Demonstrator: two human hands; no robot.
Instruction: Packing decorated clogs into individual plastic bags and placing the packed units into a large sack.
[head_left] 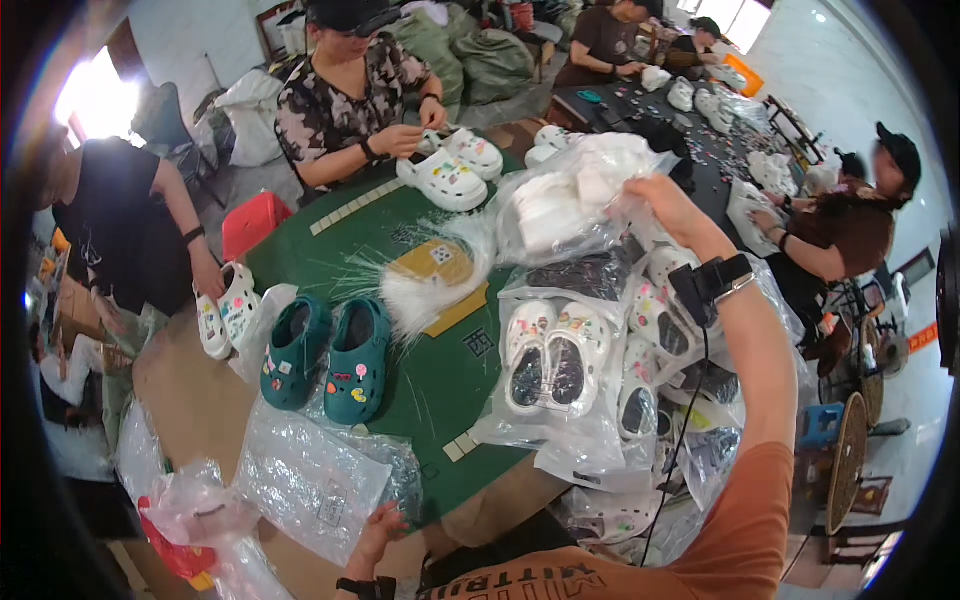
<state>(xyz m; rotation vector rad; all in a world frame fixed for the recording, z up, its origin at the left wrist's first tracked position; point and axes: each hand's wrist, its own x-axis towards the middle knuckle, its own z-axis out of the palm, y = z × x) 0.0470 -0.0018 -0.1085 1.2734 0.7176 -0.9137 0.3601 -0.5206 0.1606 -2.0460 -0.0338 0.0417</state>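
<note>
My right hand (665,205) is stretched far across the table, its fingers closed on the edge of a clear plastic bag (575,195) with white contents. That bag lies above a pile of bagged clogs, including a white pair with charms (555,355). Low in the view, my left hand (376,532) is beside the table's near edge, fingers loosely apart and holding nothing visible. Close to it lies a flat clear plastic bag (310,480). Just beyond stand two dark green clogs with charms, the left one (295,355) and the right one (357,365).
A bundle of white strands (440,285) lies mid-table on the green top (455,385). Opposite, a person (350,110) handles white clogs (445,180); another person (125,220) at left touches a white pair (228,305). A dark table (640,110) with several people extends behind.
</note>
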